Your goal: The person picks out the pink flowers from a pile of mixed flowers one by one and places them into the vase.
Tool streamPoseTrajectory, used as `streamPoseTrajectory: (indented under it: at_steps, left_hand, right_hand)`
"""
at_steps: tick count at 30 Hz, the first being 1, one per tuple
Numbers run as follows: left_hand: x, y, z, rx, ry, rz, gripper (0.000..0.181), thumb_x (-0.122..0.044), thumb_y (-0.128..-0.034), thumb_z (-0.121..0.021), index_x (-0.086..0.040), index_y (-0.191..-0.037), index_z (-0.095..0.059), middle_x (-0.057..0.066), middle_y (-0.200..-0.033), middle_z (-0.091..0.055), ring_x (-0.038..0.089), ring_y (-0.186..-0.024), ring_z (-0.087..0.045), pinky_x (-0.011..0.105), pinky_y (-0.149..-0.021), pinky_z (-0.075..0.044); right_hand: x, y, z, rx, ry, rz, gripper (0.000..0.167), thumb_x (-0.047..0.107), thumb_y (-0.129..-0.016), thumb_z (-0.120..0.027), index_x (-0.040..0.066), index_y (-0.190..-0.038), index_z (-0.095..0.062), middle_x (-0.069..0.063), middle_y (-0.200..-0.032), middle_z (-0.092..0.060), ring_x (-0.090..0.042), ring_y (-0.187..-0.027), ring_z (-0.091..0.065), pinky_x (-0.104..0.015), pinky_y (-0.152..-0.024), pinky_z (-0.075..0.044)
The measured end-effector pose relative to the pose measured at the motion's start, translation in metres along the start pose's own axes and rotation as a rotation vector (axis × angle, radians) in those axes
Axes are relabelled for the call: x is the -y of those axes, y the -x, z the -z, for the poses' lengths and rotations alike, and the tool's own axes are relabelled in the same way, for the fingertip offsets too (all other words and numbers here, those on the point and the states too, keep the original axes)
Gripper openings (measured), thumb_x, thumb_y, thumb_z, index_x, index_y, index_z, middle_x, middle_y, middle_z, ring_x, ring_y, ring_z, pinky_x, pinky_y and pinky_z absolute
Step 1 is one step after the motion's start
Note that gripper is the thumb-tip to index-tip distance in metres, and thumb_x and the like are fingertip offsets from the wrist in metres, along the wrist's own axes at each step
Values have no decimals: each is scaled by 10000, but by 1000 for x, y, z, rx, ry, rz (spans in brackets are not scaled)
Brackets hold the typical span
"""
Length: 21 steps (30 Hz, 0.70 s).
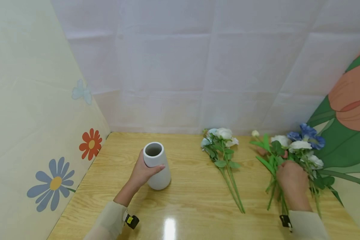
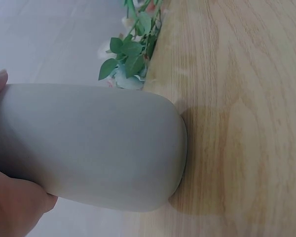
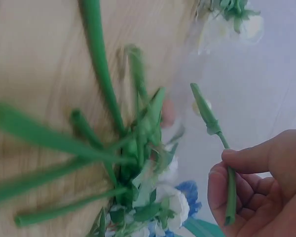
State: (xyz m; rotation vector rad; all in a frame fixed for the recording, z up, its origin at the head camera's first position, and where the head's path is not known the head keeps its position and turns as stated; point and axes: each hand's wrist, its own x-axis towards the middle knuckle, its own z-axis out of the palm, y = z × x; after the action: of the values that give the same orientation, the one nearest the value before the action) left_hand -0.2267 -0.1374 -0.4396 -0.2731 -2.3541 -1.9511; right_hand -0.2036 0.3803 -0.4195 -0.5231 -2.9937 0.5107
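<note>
A white vase (image 1: 159, 171) stands upright on the wooden table, and my left hand (image 1: 144, 173) grips its upper part, thumb across the front. The left wrist view shows the vase (image 2: 98, 143) with its base on the wood. Over at the right, my right hand (image 1: 292, 178) is among a pile of flowers with white blooms (image 1: 300, 145) and a blue bloom (image 1: 312, 136). In the right wrist view my right hand (image 3: 261, 182) pinches a green stem (image 3: 231, 190) between thumb and fingers; other green stems (image 3: 101, 64) lie beside it.
Between the vase and the pile, a few stems with white and pale blue flowers (image 1: 224, 134) lie on the table (image 1: 192, 200). A pale cloth (image 1: 168, 66) hangs behind, and printed flower panels stand at the left (image 1: 55, 183) and right (image 1: 354, 96).
</note>
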Motion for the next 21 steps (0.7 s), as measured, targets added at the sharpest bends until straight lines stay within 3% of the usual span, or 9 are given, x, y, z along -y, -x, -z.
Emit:
streamPoseTrajectory:
  at_steps: [4,9,13,19,21]
  left_hand:
    - [1,-1,0,-4,2,-14,889,-122,-774,-875,-74,-1484,-342,138,-1333,-558,317,-1176,-569,533,-1008,-450]
    - [3,-2,-1,-17,1,-26,878,-113,-769,-877,-60,-1474,-356,141,-1318,-572,304,-1160,-577,511,-999,-455]
    - [4,-1,-1,-23,-1,-20,881,-110,-763,-880,-62,-1472,-360,141,-1318,-574,307,-1163,-577,515,-1003,-451]
    - [4,-1,0,-21,-4,5,903,-116,-757,-887,-87,-1483,-351,125,-1331,-570,310,-1177,-570,515,-1015,-441]
    - [4,-1,0,-19,-7,6,907,-122,-758,-888,-89,-1486,-348,123,-1334,-568,310,-1181,-568,516,-1016,-441]
  right_hand:
    - [9,1,-8,-14,-8,28,271,130,-1015,-484,-66,-964,-663,-356,-928,-630,-529,-769,-602,-556,-573,-476]
    - [25,3,-17,-38,-4,84,265,123,-981,-520,-52,-888,-697,-301,-839,-651,-442,-679,-618,-522,-529,-483]
    - [38,6,-24,-25,-24,116,271,133,-985,-530,-58,-936,-716,-298,-858,-656,-432,-689,-621,-535,-561,-493]
    - [54,9,-34,92,5,131,284,161,-1019,-521,-55,-1086,-692,-266,-966,-680,-359,-743,-640,-501,-623,-504]
    - [58,11,-37,125,5,151,282,156,-1026,-522,-72,-1087,-675,-230,-904,-674,-305,-696,-622,-459,-601,-496]
